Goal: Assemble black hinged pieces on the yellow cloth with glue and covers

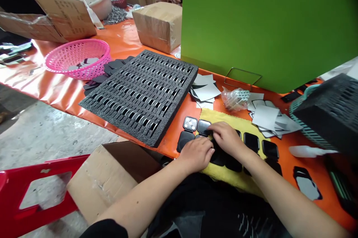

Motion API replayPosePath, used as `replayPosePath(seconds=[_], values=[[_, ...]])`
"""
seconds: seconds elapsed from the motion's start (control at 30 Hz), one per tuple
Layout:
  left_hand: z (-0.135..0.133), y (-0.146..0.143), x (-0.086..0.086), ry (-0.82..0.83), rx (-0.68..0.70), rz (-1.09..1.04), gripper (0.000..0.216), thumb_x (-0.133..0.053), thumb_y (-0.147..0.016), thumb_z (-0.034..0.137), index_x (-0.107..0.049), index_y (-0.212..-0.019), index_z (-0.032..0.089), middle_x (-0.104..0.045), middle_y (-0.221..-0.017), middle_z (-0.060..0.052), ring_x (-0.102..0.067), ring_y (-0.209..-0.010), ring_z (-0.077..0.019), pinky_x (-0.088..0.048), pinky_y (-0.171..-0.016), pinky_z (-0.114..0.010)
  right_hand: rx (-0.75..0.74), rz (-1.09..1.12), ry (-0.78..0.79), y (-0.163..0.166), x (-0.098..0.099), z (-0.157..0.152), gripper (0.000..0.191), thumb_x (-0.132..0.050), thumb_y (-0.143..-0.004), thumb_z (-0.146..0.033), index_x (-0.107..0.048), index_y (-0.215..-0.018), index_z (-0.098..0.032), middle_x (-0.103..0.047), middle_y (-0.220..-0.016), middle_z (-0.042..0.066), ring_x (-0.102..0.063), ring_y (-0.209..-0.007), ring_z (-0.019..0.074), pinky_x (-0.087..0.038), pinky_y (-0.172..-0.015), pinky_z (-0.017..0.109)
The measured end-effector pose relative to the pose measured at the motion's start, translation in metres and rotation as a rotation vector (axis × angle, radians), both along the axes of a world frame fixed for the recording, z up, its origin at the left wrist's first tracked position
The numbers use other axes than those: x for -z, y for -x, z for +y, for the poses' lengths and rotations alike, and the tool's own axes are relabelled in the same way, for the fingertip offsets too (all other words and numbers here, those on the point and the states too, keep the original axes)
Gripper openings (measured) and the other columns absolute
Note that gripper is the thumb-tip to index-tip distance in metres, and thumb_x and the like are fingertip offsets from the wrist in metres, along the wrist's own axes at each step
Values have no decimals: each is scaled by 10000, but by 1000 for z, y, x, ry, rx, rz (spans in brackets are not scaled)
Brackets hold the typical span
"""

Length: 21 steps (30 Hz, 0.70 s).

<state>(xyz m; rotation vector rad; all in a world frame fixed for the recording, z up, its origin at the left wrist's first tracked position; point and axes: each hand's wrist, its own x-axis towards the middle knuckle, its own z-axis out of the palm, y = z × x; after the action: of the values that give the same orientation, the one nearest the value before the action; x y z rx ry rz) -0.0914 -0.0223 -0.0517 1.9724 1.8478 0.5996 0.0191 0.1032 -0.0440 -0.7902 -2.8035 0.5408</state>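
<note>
An open black compact case (204, 127) with a shiny square lid lies on the left side of a yellow cloth (218, 114). My left hand (197, 153) is closed over its lower half, fingers curled and partly hiding it. At the lid's right edge, the thumb and fingertips of my right hand (227, 138) are pinched together. To the left lies another open compact case (190, 123), its upper half pale with small spots. Several more open black compact cases (251, 141) sit in a row on the cloth to the right, partly behind my right arm.
A slotted black foam tray (140, 92) holding thin discs lies left, near a pink basket (81, 59). Beyond the cloth are white sheets (206, 90) and a bag of small tubes (235, 99). A white squeeze bottle (307, 151) lies right. A green panel (263, 25) stands behind.
</note>
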Motion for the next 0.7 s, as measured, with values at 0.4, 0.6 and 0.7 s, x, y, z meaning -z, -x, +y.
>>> replayPosePath(seconds=[0.4, 0.6, 0.7], values=[[0, 3, -4, 21, 20, -13, 128, -409, -836, 262, -510, -864, 189, -577, -917, -45, -524, -874, -187, -425, -785, -326, -124, -242, -194, -6, -2, -9, 352, -420, -825, -239, -537, -1144, -328, -546, -1198, -22, -367, -1196, 246, -127, -1009, 513], [-9, 8, -12, -23, -53, -153, 138, -406, -840, 254, -532, -836, 197, -589, -872, -22, -535, -841, -159, -426, -753, -284, 65, -44, 138, -7, -30, -26, 274, -375, -843, -273, -611, -973, -225, -637, -971, 48, -537, -932, 186, -391, -797, 310], [-20, 15, -12, -45, -177, -210, 186, -386, -857, 285, -544, -809, 198, -592, -806, -16, -544, -801, -155, -428, -721, -277, 22, -42, 362, -13, -39, -40, 242, -411, -826, -367, -600, -805, -217, -624, -795, 27, -549, -731, 162, -390, -643, 265]])
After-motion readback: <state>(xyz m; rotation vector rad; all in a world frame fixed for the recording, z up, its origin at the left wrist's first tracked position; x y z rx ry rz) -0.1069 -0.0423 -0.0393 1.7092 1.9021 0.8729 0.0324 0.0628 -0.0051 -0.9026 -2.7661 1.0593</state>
